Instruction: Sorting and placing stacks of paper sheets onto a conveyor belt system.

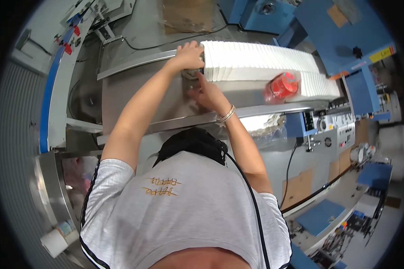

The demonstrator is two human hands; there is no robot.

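Note:
A long row of white folded sheets or pads point(256, 56), standing on edge and packed side by side, runs along a metal trough point(143, 92). My left hand point(188, 57) is at the left end of the row, its fingers bent over a small greyish-brown thing point(191, 74) mostly hidden under it. Just below, my right hand point(208, 94) has its fingers apart, one reaching up to the row's lower left corner. Nothing shows in its grasp. A bracelet circles the right wrist.
A red round object in clear plastic point(283, 85) rests against the near side of the row. Blue machine housings point(341, 40) stand at the right end. A clear plastic bag point(269, 127) lies nearer me, beside a control panel point(345, 132). A blue-edged frame point(54, 98) is at left.

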